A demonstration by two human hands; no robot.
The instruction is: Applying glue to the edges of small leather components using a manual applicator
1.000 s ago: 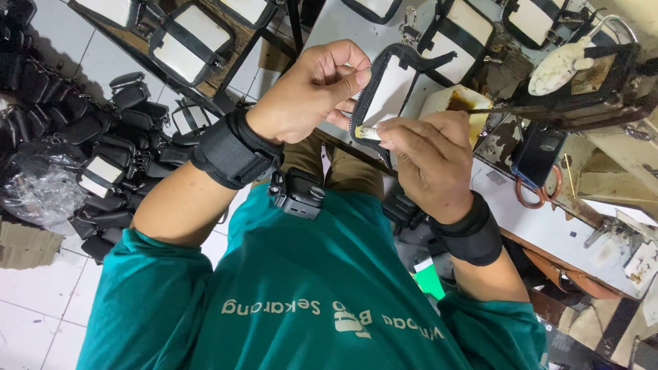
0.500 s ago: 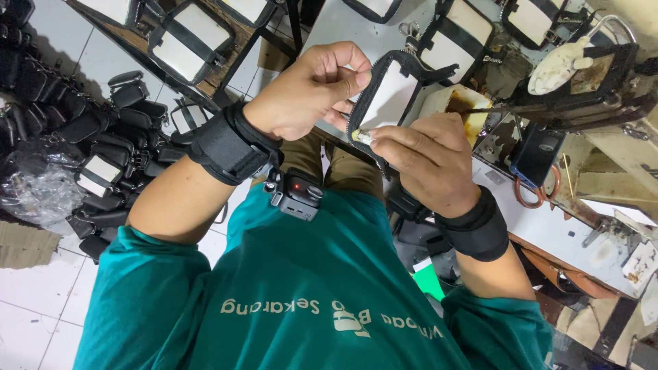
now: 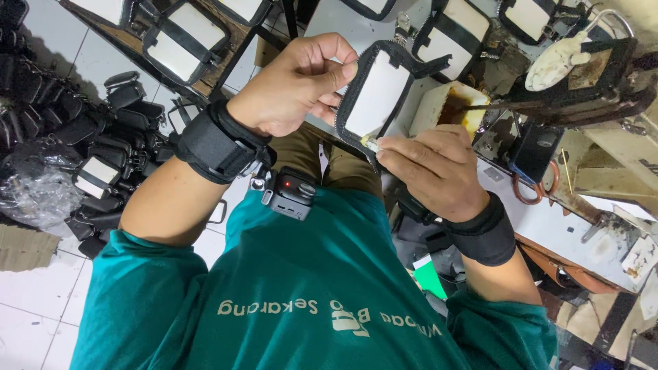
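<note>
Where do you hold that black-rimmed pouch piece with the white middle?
Pinch the black-rimmed pouch piece by its top rim, from the left, like the left hand: the right hand works a small pale tool at its lower edge.

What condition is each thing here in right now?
left hand: grip shut on the black-edged pouch
right hand: pinching a small stick at the pouch's edge
black-edged pouch: held up, tilted
glue tub: open, brown-stained
pouch pile: heaped on the floor

A black-rimmed white panel (image 3: 378, 96) held upright, small brush (image 3: 370, 143) touching its lower edge.
</note>
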